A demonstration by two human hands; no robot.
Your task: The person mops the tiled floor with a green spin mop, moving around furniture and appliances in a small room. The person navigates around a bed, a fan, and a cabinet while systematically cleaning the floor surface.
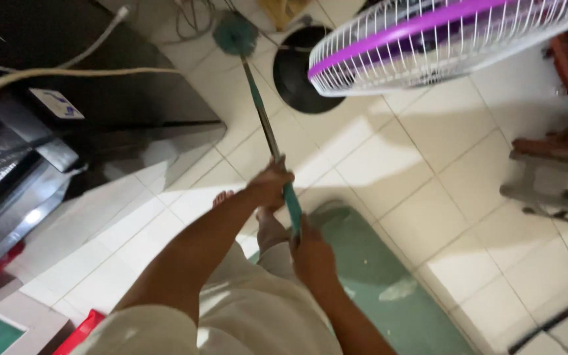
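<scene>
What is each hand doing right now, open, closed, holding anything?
Left hand: closed around the mop handle, higher up.
Right hand: closed around the same handle, lower down on its teal part.

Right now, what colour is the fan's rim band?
Purple, on the fan with its white grille; seen in the head view.

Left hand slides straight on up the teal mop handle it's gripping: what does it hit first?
Probably the round teal mop head at the handle's far end; the left hand has only bare handle ahead. The fan's black round base sits beside that line.
</scene>
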